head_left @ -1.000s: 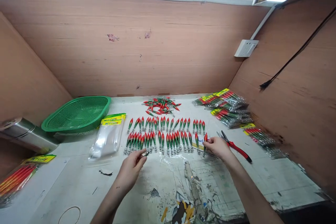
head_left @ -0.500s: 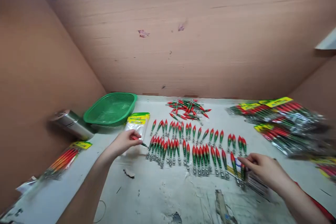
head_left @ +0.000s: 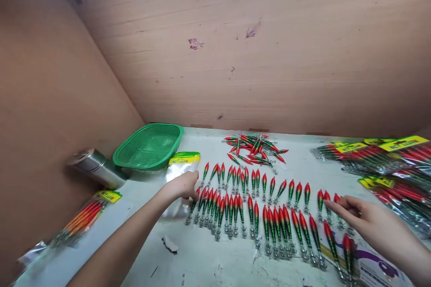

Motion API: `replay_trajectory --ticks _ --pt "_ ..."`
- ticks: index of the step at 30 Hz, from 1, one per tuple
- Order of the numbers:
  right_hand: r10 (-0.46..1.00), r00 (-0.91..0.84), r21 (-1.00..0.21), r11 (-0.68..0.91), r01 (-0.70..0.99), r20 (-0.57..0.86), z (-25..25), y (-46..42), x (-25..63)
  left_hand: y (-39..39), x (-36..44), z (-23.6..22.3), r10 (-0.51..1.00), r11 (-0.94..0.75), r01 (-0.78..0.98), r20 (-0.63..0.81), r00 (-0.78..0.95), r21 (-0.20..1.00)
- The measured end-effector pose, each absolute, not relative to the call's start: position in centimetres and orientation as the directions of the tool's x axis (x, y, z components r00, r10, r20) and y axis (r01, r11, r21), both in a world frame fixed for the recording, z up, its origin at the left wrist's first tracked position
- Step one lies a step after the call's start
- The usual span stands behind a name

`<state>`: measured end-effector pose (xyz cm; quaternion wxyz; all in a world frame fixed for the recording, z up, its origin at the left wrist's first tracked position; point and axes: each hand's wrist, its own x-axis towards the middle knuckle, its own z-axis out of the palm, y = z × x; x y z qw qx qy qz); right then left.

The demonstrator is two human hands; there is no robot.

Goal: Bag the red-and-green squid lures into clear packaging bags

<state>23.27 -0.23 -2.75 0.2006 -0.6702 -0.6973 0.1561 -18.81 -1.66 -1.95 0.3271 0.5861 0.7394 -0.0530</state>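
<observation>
A: "Left hand (head_left: pixel 183 186)?"
B: "Fingers narrow at the red top of the front row's leftmost lure (head_left: pixel 193 206); grip unclear from here."
A: "Right hand (head_left: pixel 367 218)?"
B: "Fingertips over the back row's right-end lures (head_left: pixel 327 202); hold cannot be told. Both rows lie on the surface (head_left: pixel 208 260), loose pile (head_left: pixel 256 147) behind."

Scuffed white tabletop (head_left: pixel 208 262) bearing two rows of red-and-green hooked lures (head_left: pixel 277 224). Rear left: green plastic mesh basket (head_left: pixel 148 145).
</observation>
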Motion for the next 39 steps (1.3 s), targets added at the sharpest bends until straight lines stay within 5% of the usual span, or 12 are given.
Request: replay_trajectory --ticks 3,8,17,24,30,39 --pt "0.989 -0.150 -0.368 0.145 0.918 0.015 -1.5 3.6 20.9 0.4 -17.9 -1.9 0.920 0.214 0.918 -0.386 -0.074 0.333" --pt "0.977 -0.212 -0.339 0.200 0.919 0.001 -2.8 11.0 15.6 7.1 -14.0 -2.7 0.973 0.169 0.895 -0.213 -0.085 0.413" --pt "0.995 -0.097 -0.307 0.091 0.947 -0.006 -5.3 17.5 12.7 13.7 -7.7 -4.7 0.944 0.328 0.780 -0.200 -0.261 0.533" --pt "0.988 -0.139 -0.443 0.153 0.883 0.066 -5.4 18.6 13.9 13.9 -9.7 -4.7 0.939 0.326 0.555 -0.195 -0.284 0.765" --pt "0.974 -0.063 -0.643 0.193 0.741 0.219 -4.9 18.7 16.1 12.6 -10.4 -3.4 0.977 0.170 0.168 -0.145 -0.155 0.971" --pt "0.913 0.112 -0.848 0.311 0.429 0.391 -2.6 18.2 16.8 8.1 -8.4 -1.3 0.998 0.057 -0.285 -0.054 0.020 0.957"
